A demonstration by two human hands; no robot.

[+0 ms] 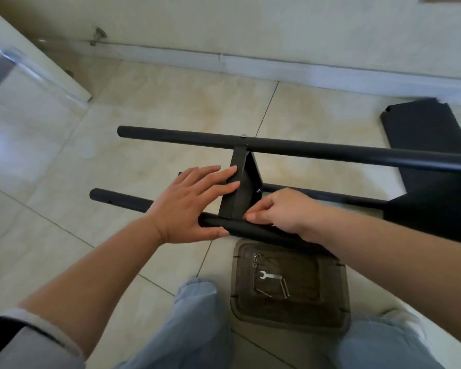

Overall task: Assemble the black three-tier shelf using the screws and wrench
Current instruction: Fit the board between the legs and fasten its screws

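The black shelf frame lies on its side on the tiled floor. Its far pole carries a screw head where the middle shelf panel meets it. My left hand presses flat against that panel, with its thumb under the near pole. My right hand rests on the near pole and pinches a small fastener, hidden by the fingertips, at the joint of panel and pole. The silver wrench lies in a brown tray between my knees.
Several small nuts and thin metal pieces lie in the tray. A lower pole juts left. An end panel is fixed at the frame's right, and a loose black panel lies beyond it. The wall skirting runs along the back and a white door stands at the left.
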